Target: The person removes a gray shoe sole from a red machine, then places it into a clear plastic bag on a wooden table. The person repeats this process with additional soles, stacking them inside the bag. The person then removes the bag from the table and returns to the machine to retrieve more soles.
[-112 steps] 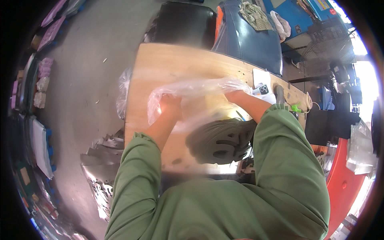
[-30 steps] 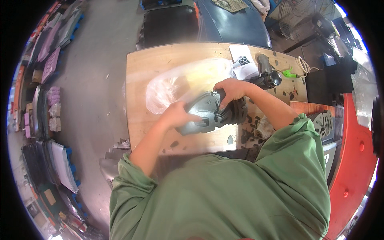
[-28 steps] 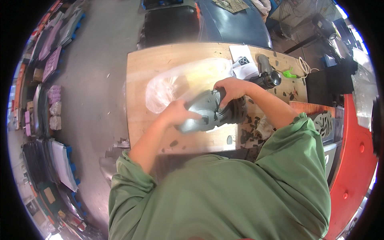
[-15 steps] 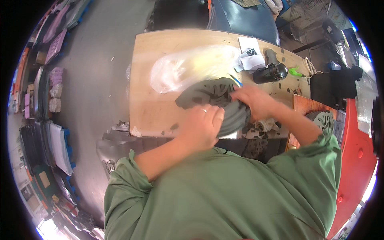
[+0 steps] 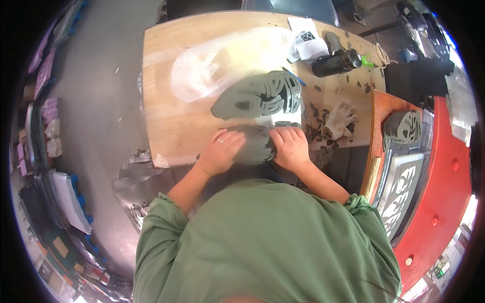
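My left hand (image 5: 221,152) and my right hand (image 5: 291,148) grip the two ends of a stack of thin dark grey cut sheets (image 5: 254,144), held at the table's near edge. The sheets' edges face up and are blurred. My fingers curl over the ends; a ring shows on the left hand. Just beyond lies a second stack of grey cut-out pieces (image 5: 242,98), sole-shaped with curved slots. A clear plastic bag (image 5: 194,76) with something pale yellow inside lies behind it, and a blue pen-like stick (image 5: 294,76) touches the stack's far side.
On the wooden table (image 5: 166,126) stand a black flask (image 5: 336,63), white papers (image 5: 312,48) with a phone-like shape, a knit glove (image 5: 341,120) and dark scraps. A red machine panel (image 5: 429,202) and another grey cut stack (image 5: 402,127) are at right; shelved sheets (image 5: 68,197) stand left.
Both hands have drawn back toward me with a grey stack, now held level between them. Another grey stack stays on the table, uncovered. The glove and scraps show more fully.
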### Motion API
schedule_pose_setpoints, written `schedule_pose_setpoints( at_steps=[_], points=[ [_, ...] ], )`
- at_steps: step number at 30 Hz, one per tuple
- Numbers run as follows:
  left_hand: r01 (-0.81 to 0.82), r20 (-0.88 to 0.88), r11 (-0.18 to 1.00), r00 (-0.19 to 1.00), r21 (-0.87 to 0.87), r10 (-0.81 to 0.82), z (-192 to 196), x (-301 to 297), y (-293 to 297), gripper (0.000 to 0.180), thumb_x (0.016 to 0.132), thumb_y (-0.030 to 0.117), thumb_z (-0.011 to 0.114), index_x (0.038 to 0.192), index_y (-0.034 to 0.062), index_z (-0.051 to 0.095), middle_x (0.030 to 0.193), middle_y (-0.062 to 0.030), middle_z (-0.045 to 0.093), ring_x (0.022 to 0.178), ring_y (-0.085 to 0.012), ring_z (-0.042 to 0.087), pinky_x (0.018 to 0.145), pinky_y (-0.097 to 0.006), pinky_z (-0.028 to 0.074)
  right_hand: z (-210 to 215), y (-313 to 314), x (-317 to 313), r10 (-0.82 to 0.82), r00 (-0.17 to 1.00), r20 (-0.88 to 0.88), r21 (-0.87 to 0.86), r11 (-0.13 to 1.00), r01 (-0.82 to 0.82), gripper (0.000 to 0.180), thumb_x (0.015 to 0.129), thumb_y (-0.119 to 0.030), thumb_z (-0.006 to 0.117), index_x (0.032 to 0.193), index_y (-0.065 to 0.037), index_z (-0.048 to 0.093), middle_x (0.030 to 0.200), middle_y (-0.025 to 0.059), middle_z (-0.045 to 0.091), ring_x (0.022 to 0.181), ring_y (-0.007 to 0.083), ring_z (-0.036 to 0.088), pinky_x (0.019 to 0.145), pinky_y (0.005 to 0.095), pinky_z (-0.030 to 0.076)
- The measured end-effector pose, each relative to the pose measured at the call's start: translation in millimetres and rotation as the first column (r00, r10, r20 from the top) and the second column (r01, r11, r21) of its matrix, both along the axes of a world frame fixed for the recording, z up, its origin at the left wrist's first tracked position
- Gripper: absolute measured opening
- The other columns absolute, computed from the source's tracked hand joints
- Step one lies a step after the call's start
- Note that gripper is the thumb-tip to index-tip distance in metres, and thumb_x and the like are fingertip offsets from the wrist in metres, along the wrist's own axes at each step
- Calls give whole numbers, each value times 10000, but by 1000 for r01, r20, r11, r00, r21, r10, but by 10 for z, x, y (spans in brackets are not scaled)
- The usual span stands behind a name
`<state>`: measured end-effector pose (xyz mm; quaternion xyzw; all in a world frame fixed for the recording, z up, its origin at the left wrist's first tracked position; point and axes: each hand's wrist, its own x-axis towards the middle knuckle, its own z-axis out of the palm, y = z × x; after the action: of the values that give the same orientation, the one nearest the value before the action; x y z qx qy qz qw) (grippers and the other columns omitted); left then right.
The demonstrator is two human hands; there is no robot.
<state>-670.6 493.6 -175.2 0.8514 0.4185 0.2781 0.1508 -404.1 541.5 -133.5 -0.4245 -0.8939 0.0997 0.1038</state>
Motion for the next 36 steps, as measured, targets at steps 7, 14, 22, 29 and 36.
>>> schedule_pose_setpoints(
  at_steps=[7,14,22,29,36],
  points=[
    [-131,-16,971,991,-198,130,-623,-107,-25,921,516,164,829,1348,61,449,1312,-155,490,1216,-363,480,1055,-495,369,-138,118,-184,59,998,22,-137,989,-56,815,584,-250,806,1345,-202,519,1256,84,565,1203,306,509,1021,509,361],
    [-155,-15,955,988,-252,156,-694,-77,8,889,557,170,839,1341,29,446,1271,-179,483,1204,-376,463,1056,-487,365,-95,163,145,1,996,88,-235,972,20,837,617,-218,799,1383,-159,469,1261,97,550,1250,327,475,1109,519,319],
    [-179,155,941,961,-286,230,-841,-88,-18,913,519,196,876,1318,38,461,1271,-199,479,1196,-417,464,1036,-514,391,-374,-10,309,-235,917,-322,-388,916,99,870,561,-105,826,1347,-50,457,1352,196,481,1297,395,444,1056,452,421],
    [-205,219,934,936,-293,274,-793,-37,-28,984,528,316,901,1369,84,444,1326,-183,438,1259,-435,423,1048,-539,380,-734,20,381,-240,880,-409,-346,934,93,981,575,-185,860,1416,-47,374,1447,246,373,1378,445,338,1103,479,366],
    [-199,210,956,947,-217,245,-768,16,39,858,543,309,876,1275,47,515,1221,-188,517,1137,-401,501,1012,-517,390,-775,-28,268,-220,842,-492,-413,911,-3,954,580,-221,870,1390,-51,396,1403,235,372,1318,456,376,1079,477,374]
  ],
)
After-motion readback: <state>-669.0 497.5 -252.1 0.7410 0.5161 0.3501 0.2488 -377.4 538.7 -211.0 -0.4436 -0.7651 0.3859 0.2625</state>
